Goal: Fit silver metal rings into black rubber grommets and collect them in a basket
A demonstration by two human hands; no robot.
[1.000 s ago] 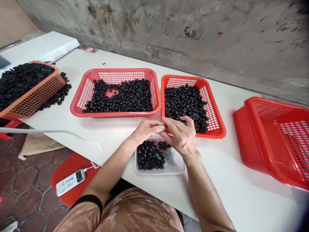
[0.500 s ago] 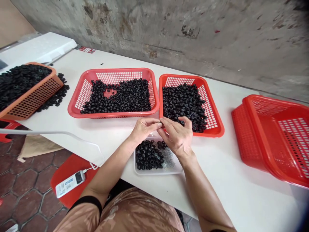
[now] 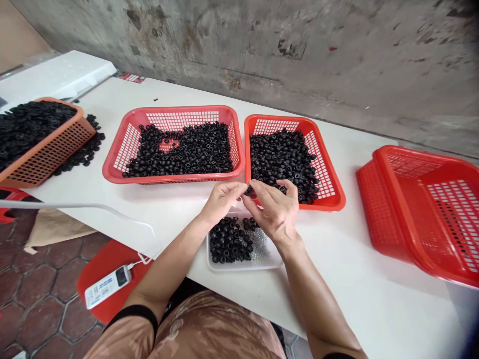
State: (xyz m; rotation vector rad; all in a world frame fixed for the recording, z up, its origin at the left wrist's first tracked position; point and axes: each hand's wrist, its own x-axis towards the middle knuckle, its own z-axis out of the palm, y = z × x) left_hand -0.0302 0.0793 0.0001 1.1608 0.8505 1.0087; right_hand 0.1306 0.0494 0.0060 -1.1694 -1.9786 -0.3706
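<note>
My left hand [image 3: 223, 200] and my right hand [image 3: 275, 207] meet fingertip to fingertip over the front edge of the right-hand basket. Pinched between them is a small black ring-shaped part [image 3: 249, 190], mostly covered by the fingers. Below the hands, a clear plastic tray [image 3: 245, 268] holds black ring-shaped parts [image 3: 229, 242] on its left and tiny shiny silvery pieces [image 3: 262, 247] on its right. Just beyond my right hand, a red basket [image 3: 331, 184] contains many black rounded parts [image 3: 280, 157].
Another red basket [image 3: 174, 177] of black rings stands left of centre. An orange basket [image 3: 48, 152] heaped with black parts sits far left, loose pieces [image 3: 84, 152] beside it. Stacked red baskets [image 3: 396, 209] stand right. A power strip [image 3: 108, 286] lies on a red stool [image 3: 92, 264].
The fingertips have shifted slightly, and more of the black part shows between them. The whole view has moved a little; the baskets and tray stay in place.
</note>
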